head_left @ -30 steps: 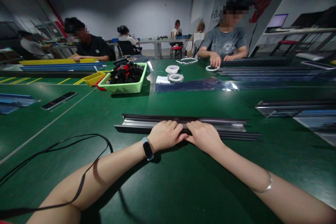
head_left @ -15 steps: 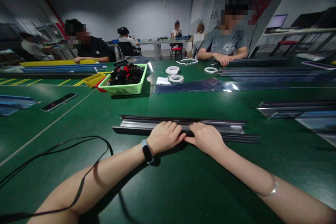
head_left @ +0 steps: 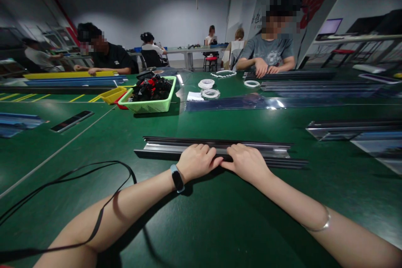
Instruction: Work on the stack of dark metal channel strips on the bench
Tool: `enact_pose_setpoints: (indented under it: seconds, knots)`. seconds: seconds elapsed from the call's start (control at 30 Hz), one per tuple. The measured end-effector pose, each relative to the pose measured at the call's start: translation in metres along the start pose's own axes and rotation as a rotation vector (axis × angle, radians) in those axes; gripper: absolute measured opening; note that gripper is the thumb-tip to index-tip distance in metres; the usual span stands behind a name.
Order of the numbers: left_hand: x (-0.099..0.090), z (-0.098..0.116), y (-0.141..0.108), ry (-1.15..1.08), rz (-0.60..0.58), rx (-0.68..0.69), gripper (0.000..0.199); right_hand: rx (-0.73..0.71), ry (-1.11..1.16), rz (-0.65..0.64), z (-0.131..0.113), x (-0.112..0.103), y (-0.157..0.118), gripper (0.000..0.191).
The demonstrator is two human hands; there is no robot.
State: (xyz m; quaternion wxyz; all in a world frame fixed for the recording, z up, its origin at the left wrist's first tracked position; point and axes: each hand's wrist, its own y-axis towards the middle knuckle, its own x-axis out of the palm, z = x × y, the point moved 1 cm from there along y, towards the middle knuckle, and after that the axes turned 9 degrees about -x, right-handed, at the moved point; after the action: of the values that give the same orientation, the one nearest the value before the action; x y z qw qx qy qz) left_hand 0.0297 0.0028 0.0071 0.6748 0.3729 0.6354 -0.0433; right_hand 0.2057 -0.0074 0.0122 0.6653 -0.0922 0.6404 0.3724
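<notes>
A long black channel strip point(head_left: 160, 153) with a shiny silvery inside lies crosswise on the green table point(head_left: 201, 217) in front of me. My left hand point(head_left: 197, 160) grips its near wall around the middle, fingers curled over into the channel and thumb on the near side. Close beside it, my right hand point(head_left: 246, 161) holds the same wall the same way, and the two thumbs nearly touch. Both sets of fingertips are hidden inside the channel. The strip's two ends stick out beyond my hands.
A green basket point(head_left: 150, 106) of black and red parts stands behind, with a yellow tray point(head_left: 113, 95) beside it. Tape rolls point(head_left: 210, 93), clear film point(head_left: 232, 104), a phone point(head_left: 72, 121) and more strips point(head_left: 361, 128) lie around. A black cord point(head_left: 103, 162) loops over my left arm. Co-workers sit opposite.
My hands keep their grip, and the strip has barely shifted. Across the table, the co-worker at right has moved their hands and black strip slightly left.
</notes>
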Motion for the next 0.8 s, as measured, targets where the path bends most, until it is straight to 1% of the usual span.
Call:
enact_pose_setpoints:
  seconds: [0.13,0.27,0.37,0.63,0.8]
  knots:
    - [-0.0019,-0.0032,-0.0019,0.002,0.010,-0.045,0.037,0.022,-0.009,0.021,-0.0014,-0.0007,-0.0009,0.036]
    - [-0.0040,-0.0013,-0.0013,-0.007,0.025,0.010,0.031,0.027,0.021,-0.003,-0.0025,0.0041,-0.0007,0.031]
    - [-0.0030,0.0007,-0.0003,-0.015,0.012,0.048,0.029,0.022,0.033,-0.030,-0.0019,0.0056,0.0002,0.030]
    - [0.0003,0.0003,-0.0004,-0.010,-0.021,0.044,0.029,0.005,0.033,-0.065,-0.0013,0.0045,0.0017,0.031]
    - [0.0001,0.0000,-0.0006,-0.012,-0.019,0.042,0.029,0.005,0.031,-0.076,-0.0008,0.0055,0.0028,0.032]
